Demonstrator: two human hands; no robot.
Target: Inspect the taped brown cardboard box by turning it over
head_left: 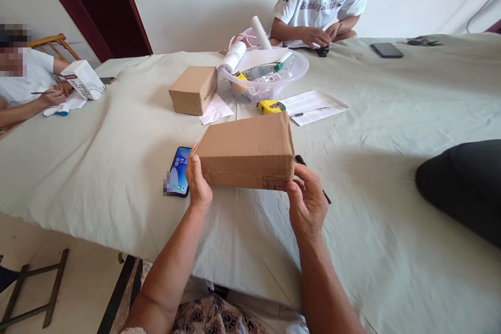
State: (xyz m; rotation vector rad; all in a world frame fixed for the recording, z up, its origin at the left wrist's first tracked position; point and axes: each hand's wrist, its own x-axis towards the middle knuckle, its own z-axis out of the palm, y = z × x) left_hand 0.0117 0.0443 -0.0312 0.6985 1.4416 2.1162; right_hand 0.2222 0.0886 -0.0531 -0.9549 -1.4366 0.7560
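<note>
A pale green cloth covers a wide table. At its far middle stands a clear plastic basin holding a white roll and other items. Just left of it, a brown carton overlaps a sheet of paper. Near the basin lie a yellow tape measure and, to its right, a printed form with a pen across it. Beyond, a person in a white T-shirt sits; a dark phone lies far right. At far left, another person holds a pen-like item beside a white printed box. Behind is a dark red door.
</note>
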